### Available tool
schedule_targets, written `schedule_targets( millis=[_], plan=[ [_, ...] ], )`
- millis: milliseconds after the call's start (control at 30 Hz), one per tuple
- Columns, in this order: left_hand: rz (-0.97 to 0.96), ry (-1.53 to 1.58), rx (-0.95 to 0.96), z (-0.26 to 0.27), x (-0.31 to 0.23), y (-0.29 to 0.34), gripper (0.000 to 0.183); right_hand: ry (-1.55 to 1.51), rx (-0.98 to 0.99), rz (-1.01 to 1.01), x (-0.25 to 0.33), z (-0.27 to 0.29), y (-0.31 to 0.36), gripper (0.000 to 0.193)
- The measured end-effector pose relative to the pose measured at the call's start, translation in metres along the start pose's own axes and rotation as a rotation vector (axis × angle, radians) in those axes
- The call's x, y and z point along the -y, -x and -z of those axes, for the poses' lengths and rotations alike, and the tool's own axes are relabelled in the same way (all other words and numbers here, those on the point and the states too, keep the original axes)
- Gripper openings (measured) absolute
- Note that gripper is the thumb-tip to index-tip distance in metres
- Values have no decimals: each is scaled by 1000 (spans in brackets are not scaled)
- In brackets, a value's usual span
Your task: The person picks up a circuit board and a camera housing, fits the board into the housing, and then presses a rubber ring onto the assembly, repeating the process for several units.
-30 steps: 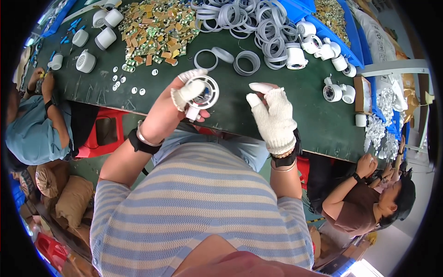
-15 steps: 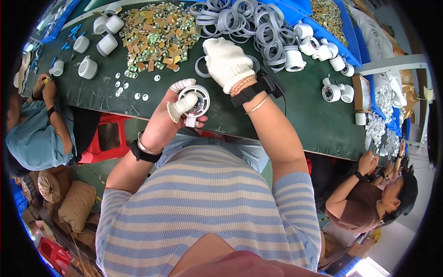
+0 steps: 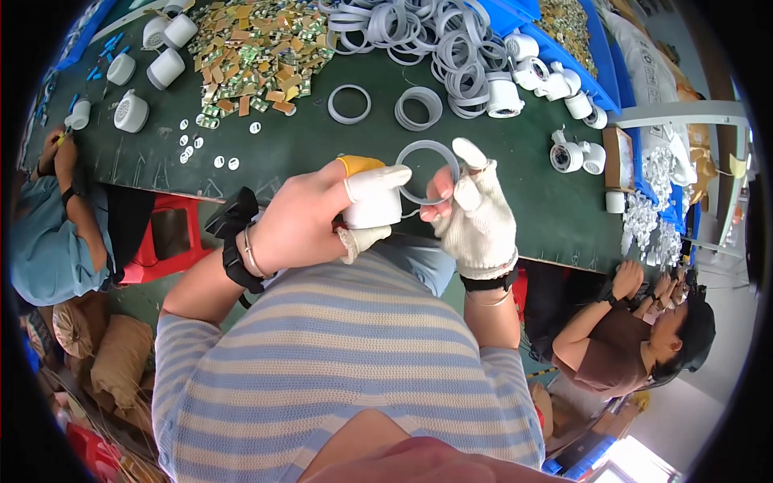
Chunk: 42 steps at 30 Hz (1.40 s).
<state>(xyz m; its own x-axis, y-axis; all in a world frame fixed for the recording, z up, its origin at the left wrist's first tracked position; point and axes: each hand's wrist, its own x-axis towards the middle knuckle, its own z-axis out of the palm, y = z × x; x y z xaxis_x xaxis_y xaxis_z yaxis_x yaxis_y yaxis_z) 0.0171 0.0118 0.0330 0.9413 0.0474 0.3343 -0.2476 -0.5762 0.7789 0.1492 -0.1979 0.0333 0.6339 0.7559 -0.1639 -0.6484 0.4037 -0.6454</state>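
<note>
In front of my waist, my left hand grips a white round plastic housing, turned on its side. White finger cots cover some of its fingertips, and one finger has a yellow one. Just to the right, my right hand, in a white knit glove with bare fingertips, pinches a grey ring. The ring stands upright beside the housing, close to the left fingertips. Farther out on the green table lie a single grey ring and a short stack of grey rings.
A pile of small circuit boards lies at the far left, a heap of grey rings at the far middle. White housings stand to the left, more to the right beside blue bins. Co-workers sit at both sides.
My right hand has come back from the far rings toward my body with a grey ring. My left hand has turned the housing on its side and moved it beside the ring.
</note>
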Motion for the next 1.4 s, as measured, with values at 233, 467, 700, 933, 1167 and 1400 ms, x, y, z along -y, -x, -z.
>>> schedule_targets(
  millis=[233,467,700,933,1167,1400],
  plan=[
    [-140,445,251,5,30,-9,58,1556,208,654,30,-8,12,23],
    [495,1469,12,-14,19,1,81,729,141,46,33,-21,29,24],
    [504,1288,109,-16,8,3,115,843,103,56,20,-27,23,31],
    [513,1189,105,-19,5,9,114,951,187,99,21,-27,22,28],
    [490,1166,96,-22,5,12,112,862,122,34,17,-26,24,26],
    [511,1167,47,-25,5,13,103,992,98,41,15,-22,23,27]
  ],
)
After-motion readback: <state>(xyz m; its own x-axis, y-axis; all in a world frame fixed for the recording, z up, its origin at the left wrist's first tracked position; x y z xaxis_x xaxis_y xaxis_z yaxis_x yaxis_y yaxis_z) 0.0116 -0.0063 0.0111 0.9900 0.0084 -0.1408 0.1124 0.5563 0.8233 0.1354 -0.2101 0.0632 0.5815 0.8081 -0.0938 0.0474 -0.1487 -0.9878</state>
